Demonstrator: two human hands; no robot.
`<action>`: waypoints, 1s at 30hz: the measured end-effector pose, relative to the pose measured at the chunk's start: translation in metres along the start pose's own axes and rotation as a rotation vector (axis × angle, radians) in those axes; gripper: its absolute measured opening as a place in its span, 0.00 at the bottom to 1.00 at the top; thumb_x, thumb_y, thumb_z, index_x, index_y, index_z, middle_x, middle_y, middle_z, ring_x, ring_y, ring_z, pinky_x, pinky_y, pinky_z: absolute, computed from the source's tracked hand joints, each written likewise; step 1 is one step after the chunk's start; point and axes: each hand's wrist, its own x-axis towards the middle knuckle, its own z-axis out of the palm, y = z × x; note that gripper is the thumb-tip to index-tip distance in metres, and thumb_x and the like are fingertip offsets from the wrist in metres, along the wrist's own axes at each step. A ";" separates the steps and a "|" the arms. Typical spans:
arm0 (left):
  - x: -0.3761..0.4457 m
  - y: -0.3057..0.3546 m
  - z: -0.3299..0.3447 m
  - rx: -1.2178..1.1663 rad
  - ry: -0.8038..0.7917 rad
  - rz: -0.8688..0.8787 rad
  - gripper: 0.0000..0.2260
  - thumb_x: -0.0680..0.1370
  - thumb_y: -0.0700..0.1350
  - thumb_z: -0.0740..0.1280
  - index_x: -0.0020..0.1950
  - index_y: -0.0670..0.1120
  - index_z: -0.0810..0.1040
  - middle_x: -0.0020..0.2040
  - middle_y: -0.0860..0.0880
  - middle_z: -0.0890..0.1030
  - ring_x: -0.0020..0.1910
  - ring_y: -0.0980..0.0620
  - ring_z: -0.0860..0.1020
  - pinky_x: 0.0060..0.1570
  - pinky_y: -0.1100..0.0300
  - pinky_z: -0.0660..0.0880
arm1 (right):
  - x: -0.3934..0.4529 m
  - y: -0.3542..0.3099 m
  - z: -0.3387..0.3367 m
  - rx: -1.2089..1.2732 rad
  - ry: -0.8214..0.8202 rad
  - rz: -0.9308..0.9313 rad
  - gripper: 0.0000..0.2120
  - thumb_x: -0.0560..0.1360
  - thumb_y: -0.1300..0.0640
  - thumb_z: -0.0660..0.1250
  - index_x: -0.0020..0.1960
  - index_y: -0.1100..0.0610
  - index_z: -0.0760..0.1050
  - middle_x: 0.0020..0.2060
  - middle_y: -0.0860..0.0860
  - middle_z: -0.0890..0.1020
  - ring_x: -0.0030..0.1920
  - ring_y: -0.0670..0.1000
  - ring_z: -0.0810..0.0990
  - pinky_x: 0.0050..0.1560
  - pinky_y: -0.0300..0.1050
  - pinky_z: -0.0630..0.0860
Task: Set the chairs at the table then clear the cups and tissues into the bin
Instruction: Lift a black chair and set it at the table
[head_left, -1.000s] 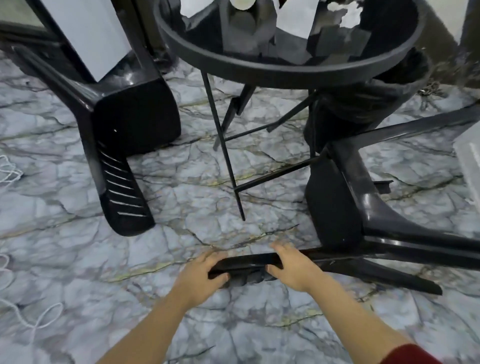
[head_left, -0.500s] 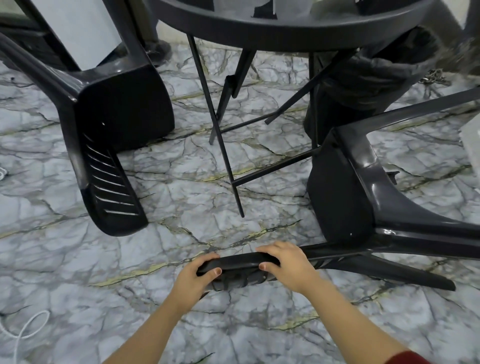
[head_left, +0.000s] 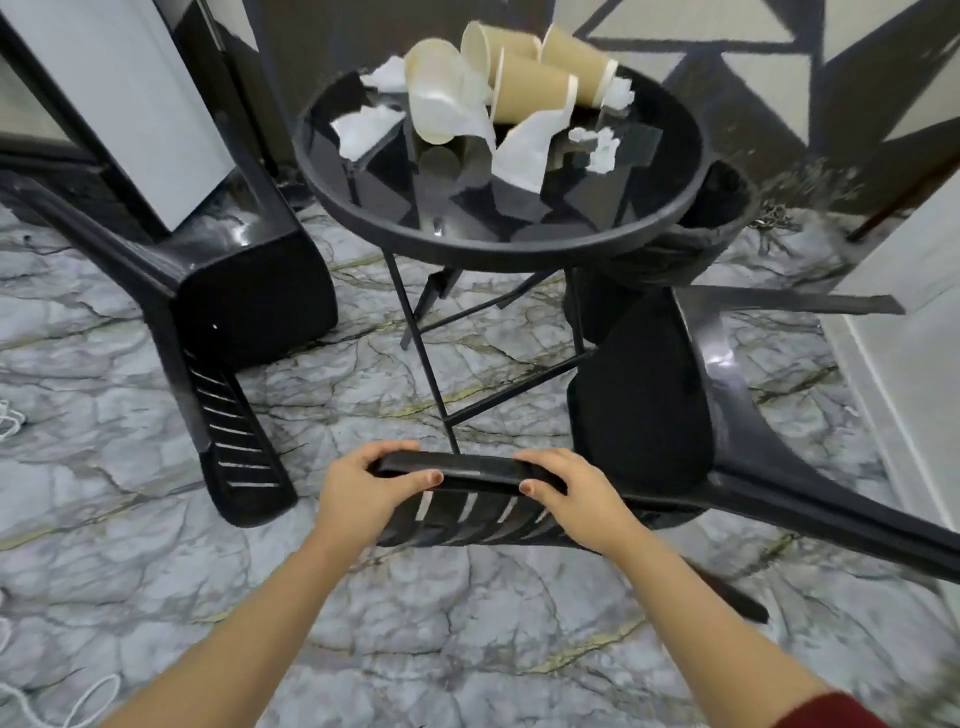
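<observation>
Swinging the toppled chair (head_left: 675, 415) upright could knock its legs into the table (head_left: 498, 244) at twelve o'clock, we judge, spilling the cups (head_left: 498, 83) and tissues (head_left: 524, 150). We curl our left hand (head_left: 363, 493) and right hand (head_left: 576, 499) over its backrest rail, thumbs beneath, forearms converging from six o'clock.

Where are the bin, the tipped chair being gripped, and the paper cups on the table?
bin (head_left: 727, 221): head view, on its bag-lined rim behind the table.
tipped chair (head_left: 644, 395): head view, on the dark underside of its seat.
paper cups (head_left: 530, 88): head view, on the side of a brown cup lying tipped.
</observation>
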 end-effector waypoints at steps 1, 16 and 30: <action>-0.002 0.021 -0.009 0.026 -0.002 0.018 0.13 0.62 0.43 0.79 0.42 0.53 0.81 0.39 0.56 0.81 0.35 0.65 0.78 0.37 0.71 0.73 | -0.006 -0.013 -0.009 0.022 0.017 -0.005 0.16 0.77 0.54 0.63 0.64 0.49 0.71 0.56 0.49 0.76 0.57 0.48 0.72 0.56 0.38 0.67; -0.054 0.253 -0.026 0.371 -0.169 0.423 0.15 0.59 0.54 0.79 0.42 0.59 0.79 0.40 0.59 0.80 0.40 0.61 0.77 0.36 0.68 0.69 | -0.089 -0.119 -0.125 0.276 0.253 -0.056 0.15 0.75 0.56 0.64 0.60 0.42 0.72 0.53 0.43 0.79 0.53 0.38 0.76 0.51 0.26 0.68; -0.100 0.265 -0.021 0.415 -0.620 0.621 0.28 0.67 0.49 0.76 0.60 0.70 0.68 0.56 0.69 0.73 0.54 0.75 0.70 0.50 0.81 0.65 | -0.171 -0.100 -0.183 0.299 0.342 0.020 0.16 0.77 0.57 0.62 0.60 0.40 0.73 0.55 0.41 0.80 0.58 0.40 0.76 0.62 0.43 0.71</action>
